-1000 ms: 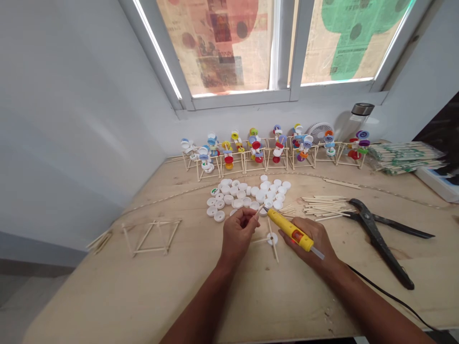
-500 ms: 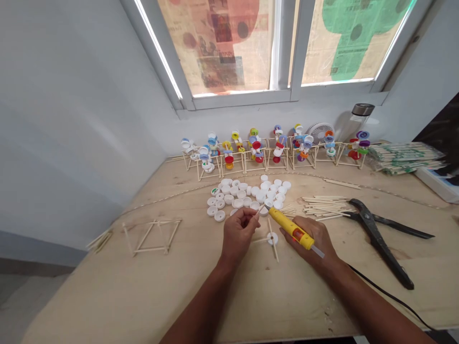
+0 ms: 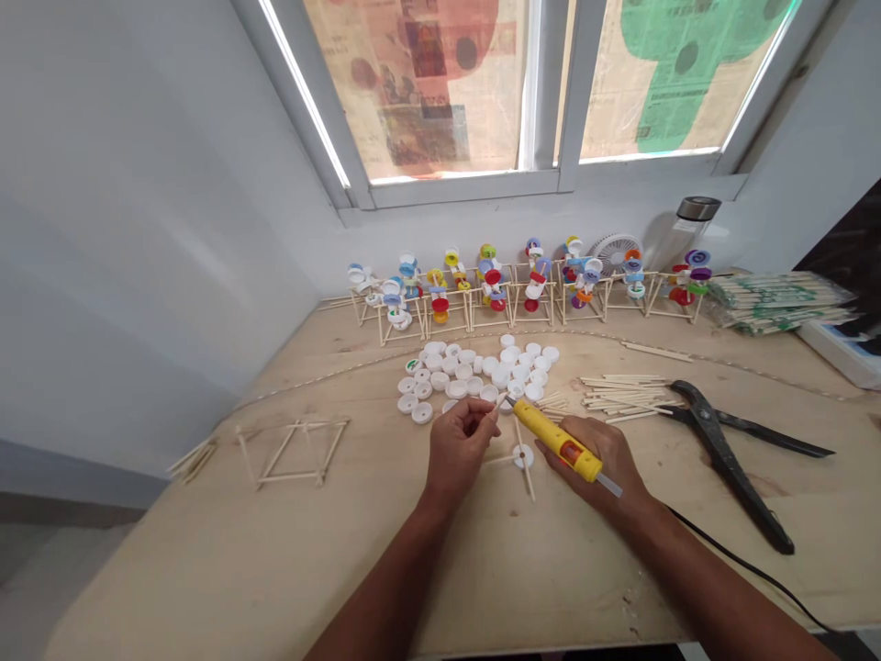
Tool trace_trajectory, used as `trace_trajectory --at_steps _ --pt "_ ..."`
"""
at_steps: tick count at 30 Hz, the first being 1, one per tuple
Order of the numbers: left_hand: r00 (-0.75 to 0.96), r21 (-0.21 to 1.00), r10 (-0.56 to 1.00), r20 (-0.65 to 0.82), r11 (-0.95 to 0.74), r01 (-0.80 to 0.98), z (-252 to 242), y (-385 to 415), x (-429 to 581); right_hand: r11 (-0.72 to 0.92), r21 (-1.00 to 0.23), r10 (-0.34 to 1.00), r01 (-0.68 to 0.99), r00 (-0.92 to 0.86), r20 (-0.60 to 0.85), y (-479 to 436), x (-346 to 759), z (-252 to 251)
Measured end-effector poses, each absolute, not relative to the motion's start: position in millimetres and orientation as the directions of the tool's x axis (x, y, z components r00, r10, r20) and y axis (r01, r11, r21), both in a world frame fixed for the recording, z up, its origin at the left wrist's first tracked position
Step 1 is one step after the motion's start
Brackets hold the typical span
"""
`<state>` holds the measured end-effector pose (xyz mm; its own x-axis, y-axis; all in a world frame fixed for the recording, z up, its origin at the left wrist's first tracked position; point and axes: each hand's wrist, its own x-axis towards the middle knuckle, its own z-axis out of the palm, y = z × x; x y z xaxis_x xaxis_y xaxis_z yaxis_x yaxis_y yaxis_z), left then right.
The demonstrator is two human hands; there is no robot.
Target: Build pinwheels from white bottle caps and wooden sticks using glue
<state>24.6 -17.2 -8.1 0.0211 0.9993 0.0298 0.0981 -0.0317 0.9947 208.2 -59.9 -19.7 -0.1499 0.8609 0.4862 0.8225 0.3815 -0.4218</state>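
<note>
My left hand [image 3: 458, 449] pinches a short wooden stick [image 3: 496, 405] that points up and right. A yellow glue gun [image 3: 556, 440] lies in my right hand [image 3: 600, 461], its nozzle touching the stick's tip. Between both hands, a white bottle cap with crossed sticks [image 3: 522, 456] rests on the wooden table [image 3: 358, 551]. Just beyond it lies a pile of white caps [image 3: 474, 375].
A row of stick frames with coloured caps [image 3: 523, 285] lines the back wall. Loose sticks [image 3: 623, 393] and black cutters [image 3: 730, 454] lie to the right, packs of sticks [image 3: 777, 301] farther back. A flat stick frame [image 3: 293, 450] lies at left. The gun's cord [image 3: 750, 569] trails right.
</note>
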Motion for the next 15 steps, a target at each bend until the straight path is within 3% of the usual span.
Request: trace_trajectory --at_steps 15 --pt "0.025 0.993 0.999 0.038 -0.040 0.110 -9.4 -16.9 24.4 0.356 -0.410 0.861 0.840 -0.124 0.493 -58.9 209.5 -19.0"
